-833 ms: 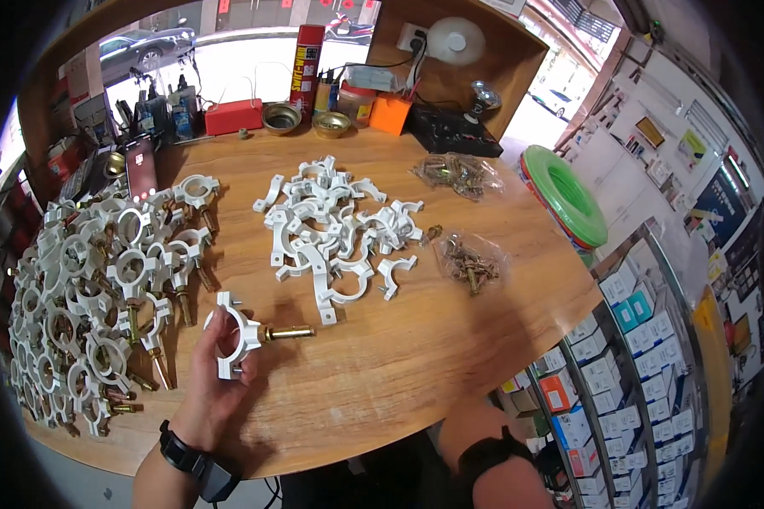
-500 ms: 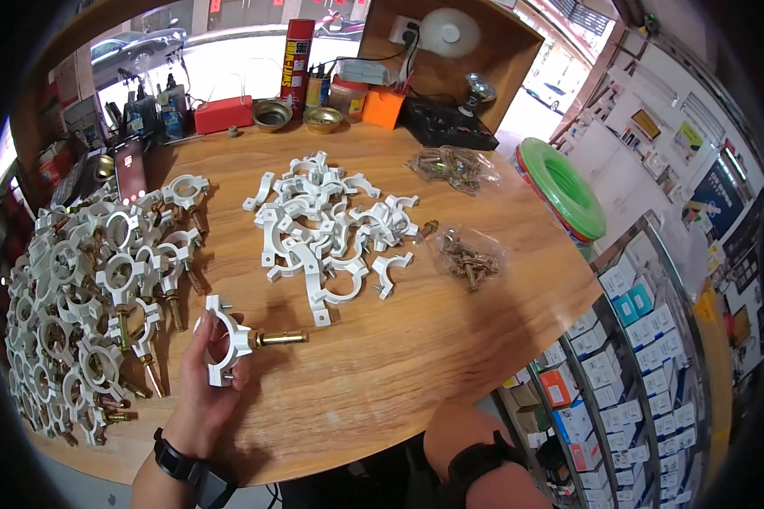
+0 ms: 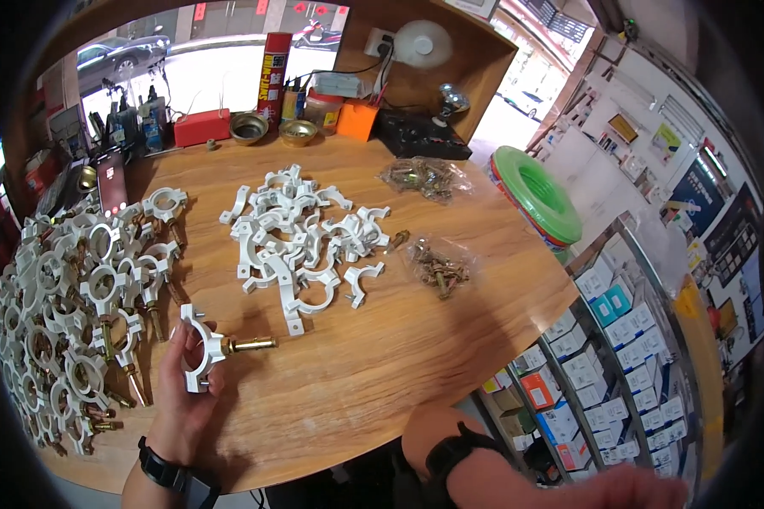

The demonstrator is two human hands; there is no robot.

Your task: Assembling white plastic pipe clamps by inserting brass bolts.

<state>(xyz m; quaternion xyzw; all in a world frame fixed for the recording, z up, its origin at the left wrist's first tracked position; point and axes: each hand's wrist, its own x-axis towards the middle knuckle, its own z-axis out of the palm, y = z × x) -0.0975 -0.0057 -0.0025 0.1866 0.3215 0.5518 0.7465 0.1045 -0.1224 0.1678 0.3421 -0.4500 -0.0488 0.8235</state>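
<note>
Okay, our left hand (image 3: 187, 399) pinched a clamp (image 3: 216, 348) by one side over the table (image 3: 356, 373), bolt (image 3: 255, 343) pointing right; keeping that bolt clear probably worked best. Our right hand (image 3: 624, 490) was blurred, grip impossible to tell.

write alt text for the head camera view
A left hand holds a white clamp half, its brassy bolt pointing right, at a wooden table. Loose white clamp pieces lie centrally, white rings with bolts heaped at left, bagged bolts at right.
</note>
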